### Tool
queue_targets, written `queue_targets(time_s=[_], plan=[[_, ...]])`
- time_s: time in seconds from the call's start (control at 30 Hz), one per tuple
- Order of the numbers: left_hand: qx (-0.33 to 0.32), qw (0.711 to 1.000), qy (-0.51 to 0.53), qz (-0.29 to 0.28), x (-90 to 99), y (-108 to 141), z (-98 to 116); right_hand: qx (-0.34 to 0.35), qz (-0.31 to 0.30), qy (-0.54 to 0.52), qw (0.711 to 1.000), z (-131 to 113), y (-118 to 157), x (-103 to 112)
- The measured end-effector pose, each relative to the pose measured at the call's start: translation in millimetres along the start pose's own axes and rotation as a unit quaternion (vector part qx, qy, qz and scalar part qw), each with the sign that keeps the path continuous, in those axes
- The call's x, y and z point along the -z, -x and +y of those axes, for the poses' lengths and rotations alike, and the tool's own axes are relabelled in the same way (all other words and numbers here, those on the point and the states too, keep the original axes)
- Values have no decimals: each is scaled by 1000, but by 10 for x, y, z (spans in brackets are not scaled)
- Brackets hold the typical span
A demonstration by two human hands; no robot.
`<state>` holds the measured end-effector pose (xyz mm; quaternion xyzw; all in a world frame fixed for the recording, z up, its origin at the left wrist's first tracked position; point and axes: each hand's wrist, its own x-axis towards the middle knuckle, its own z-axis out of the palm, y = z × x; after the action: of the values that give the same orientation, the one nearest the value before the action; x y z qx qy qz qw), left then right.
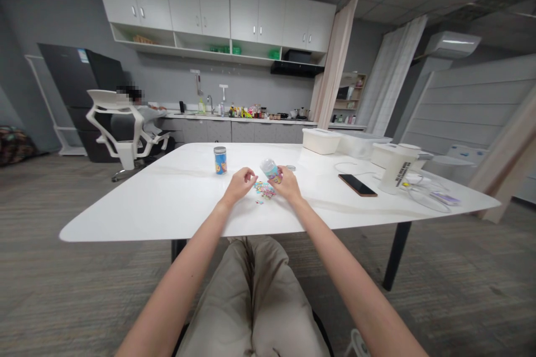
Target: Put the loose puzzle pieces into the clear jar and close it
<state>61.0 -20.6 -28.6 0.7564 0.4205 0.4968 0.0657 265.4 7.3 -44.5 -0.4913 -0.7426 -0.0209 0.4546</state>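
Observation:
My right hand (288, 183) is wrapped round a clear jar (270, 169) with a colourful label, tilted above the table. Below the jar, a small pile of colourful pieces (264, 189) is spread on the white table (167, 201); a few lie apart toward me. Just left of the pile, my left hand (241, 184) is closed, fingers curled toward the thumb; whether a piece is between the fingertips I cannot make out. A round lid (290, 168) lies behind my right hand. Farther left stands an upright jar (220, 160) with a blue label and a silver lid.
To the right lie a phone (357, 184), a white tumbler (397, 170) and tangled cables (422, 195). Lidded white boxes (320, 141) stand along the back right of the table. A person (148, 120) sits in a white chair (117, 122) by the kitchen counter.

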Motion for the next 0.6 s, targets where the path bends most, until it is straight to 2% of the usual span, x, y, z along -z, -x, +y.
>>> queue_targets(time_s=[0.07, 0.13, 0.2, 0.37, 0.6], plan=[[18, 990, 15, -137, 20, 42, -8, -39, 27, -10, 999, 10, -11, -2], [29, 964, 28, -261, 32, 81, -21, -71, 42, -19, 996, 29, -18, -8], [34, 947, 38, -318, 34, 103, -41, -87, 46, -25, 995, 51, -20, -19], [34, 953, 49, -297, 8, 93, -115, -88, 49, -42, 994, 72, -21, -51], [42, 965, 49, -254, -11, 72, -186, -75, 12, -38, 996, 45, -17, -51]])
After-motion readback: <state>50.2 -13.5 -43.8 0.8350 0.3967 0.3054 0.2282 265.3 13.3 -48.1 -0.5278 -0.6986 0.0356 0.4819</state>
